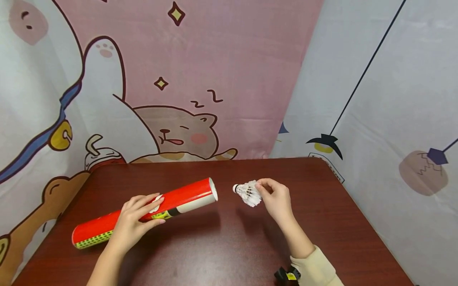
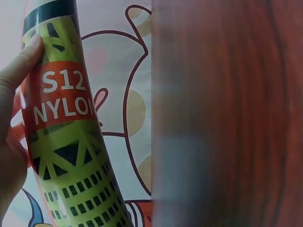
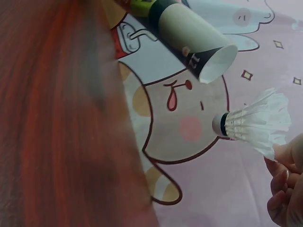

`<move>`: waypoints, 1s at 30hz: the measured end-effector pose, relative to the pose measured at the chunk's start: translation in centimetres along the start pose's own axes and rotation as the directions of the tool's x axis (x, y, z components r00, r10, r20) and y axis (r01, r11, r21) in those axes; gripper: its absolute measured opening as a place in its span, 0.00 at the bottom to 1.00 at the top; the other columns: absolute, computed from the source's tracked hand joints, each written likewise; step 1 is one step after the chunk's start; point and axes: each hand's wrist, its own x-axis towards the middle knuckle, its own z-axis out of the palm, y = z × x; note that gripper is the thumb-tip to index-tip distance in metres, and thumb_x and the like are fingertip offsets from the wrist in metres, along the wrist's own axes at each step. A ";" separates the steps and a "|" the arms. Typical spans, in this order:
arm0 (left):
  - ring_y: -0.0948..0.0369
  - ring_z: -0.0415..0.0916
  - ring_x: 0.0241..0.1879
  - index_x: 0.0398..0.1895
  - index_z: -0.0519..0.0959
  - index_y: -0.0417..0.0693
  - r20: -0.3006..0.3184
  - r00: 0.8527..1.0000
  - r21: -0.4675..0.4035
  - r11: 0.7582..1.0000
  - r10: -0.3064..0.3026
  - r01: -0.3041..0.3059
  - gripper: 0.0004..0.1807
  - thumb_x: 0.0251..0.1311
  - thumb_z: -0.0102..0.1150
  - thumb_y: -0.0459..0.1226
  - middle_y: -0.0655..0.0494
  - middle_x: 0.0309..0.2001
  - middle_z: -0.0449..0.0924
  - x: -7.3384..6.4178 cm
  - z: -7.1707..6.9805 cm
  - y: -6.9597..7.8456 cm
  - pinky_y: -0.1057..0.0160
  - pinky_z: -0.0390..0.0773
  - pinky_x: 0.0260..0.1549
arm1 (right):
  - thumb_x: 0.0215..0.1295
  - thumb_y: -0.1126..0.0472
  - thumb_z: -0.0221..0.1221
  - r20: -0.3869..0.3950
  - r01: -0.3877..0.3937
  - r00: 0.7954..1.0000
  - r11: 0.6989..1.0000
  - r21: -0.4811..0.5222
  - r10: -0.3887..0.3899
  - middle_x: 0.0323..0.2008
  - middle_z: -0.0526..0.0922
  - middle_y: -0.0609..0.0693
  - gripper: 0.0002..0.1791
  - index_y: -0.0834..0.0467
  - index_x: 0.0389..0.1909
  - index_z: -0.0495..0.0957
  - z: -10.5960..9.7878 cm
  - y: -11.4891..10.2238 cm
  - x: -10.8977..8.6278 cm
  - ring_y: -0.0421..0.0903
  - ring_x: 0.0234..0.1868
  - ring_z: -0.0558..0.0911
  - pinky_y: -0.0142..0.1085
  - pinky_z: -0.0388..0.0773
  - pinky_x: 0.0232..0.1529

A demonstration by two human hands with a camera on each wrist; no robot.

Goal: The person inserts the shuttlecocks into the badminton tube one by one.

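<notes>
My left hand [image 1: 134, 220] grips a red shuttlecock tube [image 1: 189, 194] around its middle. The tube tilts up to the right, and its open end faces the right hand. In the left wrist view the tube [image 2: 71, 161] shows a yellow-green patterned side lettered "S12 NYLON". A white feathered shuttlecock [image 1: 249, 193] is pinched at its skirt edge by my right hand [image 1: 277, 200]. Its cork points left, a short gap away from the tube's mouth. The right wrist view shows the shuttlecock [image 3: 260, 122] apart from the tube's rim [image 3: 220, 64].
Both hands are above a dark reddish-brown table [image 1: 200, 254]. A cloth backdrop [image 1: 243, 79] with cartoon animals hangs behind and beside it. Near the right sleeve [image 1: 318, 270] a black wrist device [image 1: 288, 275] shows at the bottom.
</notes>
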 end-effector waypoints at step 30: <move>0.55 0.68 0.51 0.55 0.81 0.52 -0.013 0.996 -0.058 0.995 0.085 -0.086 0.32 0.43 0.74 0.51 0.53 0.55 0.78 0.5 0.7 1.4 0.55 0.60 0.47 | 0.56 0.74 0.65 0.198 -0.038 0.980 0.945 0.326 -0.029 0.21 0.80 0.56 0.02 0.71 0.30 0.82 2.7 -6.0 0.1 0.39 0.20 0.71 0.28 0.66 0.21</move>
